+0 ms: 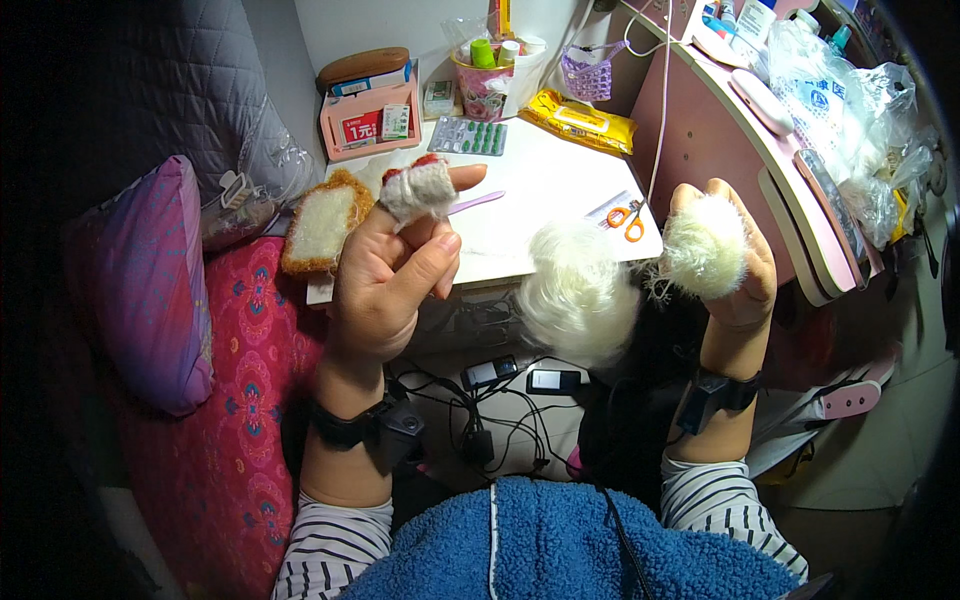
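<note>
My left hand (390,275) is raised over the near left of the white table, its fingers curled and the thumb bent against them. Around its index finger sits a small fuzzy white knitted piece (418,190) with red at its edge. A slim purple stick (478,202) shows just beyond that hand; whether it touches the fingers I cannot tell. On the right, my right hand (745,265) grips a fluffy white ball (705,247) with loose strands hanging from it. Between the hands, a larger bundle of fluffy white yarn (580,295) hangs at the table's front edge.
Orange-handled scissors (627,220) lie on the table (560,185). A brown-edged fuzzy piece (322,222) rests at its left. Behind are a pill blister pack (468,136), pink box (370,125), pink cup (484,88) and yellow wipes pack (578,122). Cables (470,400) tangle below.
</note>
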Motion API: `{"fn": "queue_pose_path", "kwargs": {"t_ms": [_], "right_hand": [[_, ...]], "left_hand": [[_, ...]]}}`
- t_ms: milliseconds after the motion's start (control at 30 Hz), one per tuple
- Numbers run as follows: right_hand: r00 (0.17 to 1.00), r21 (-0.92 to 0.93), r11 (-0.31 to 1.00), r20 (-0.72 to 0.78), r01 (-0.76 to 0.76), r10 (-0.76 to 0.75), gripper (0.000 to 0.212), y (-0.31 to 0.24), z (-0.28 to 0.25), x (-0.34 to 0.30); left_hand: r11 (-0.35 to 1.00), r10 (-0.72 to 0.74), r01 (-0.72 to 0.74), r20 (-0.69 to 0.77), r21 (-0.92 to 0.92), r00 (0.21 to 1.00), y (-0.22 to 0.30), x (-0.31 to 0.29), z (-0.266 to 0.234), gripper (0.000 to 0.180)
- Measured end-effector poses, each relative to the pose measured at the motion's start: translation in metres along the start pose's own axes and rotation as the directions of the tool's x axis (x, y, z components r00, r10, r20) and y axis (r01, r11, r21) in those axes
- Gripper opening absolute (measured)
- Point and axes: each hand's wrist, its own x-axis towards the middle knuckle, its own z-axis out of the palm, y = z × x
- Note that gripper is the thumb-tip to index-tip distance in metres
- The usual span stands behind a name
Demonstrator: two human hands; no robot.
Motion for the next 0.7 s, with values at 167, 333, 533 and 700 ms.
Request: {"fn": "queue_pose_path", "kwargs": {"t_ms": [167,333,533,700], "right_hand": [[0.987,-0.132,0.991,-0.158,-0.019,-0.002,0.066,-0.006,-0.004,-0.005],[0.975,-0.125,0.992,-0.214,0.029,-0.055,0.087,-0.020,-0.015,-0.016],[0.965,-0.077,0.962,-0.008,0.262,-0.263,0.083,-0.038,-0.032,-0.022],[0.945,-0.002,0.946,-0.031,0.325,-0.325,0.071,-0.055,-0.028,-0.032]], "left_hand": [[1.000,0.029,-0.029,-0.073,0.005,0.997,0.003,0.001,-0.008,0.045],[0.997,0.017,-0.005,-0.159,0.071,0.987,0.008,0.003,-0.033,0.046],[0.984,0.047,0.008,-0.300,0.179,0.953,0.009,0.003,-0.079,0.041],[0.984,0.006,0.076,-0.459,0.161,0.889,0.003,0.002,-0.106,0.042]]}}
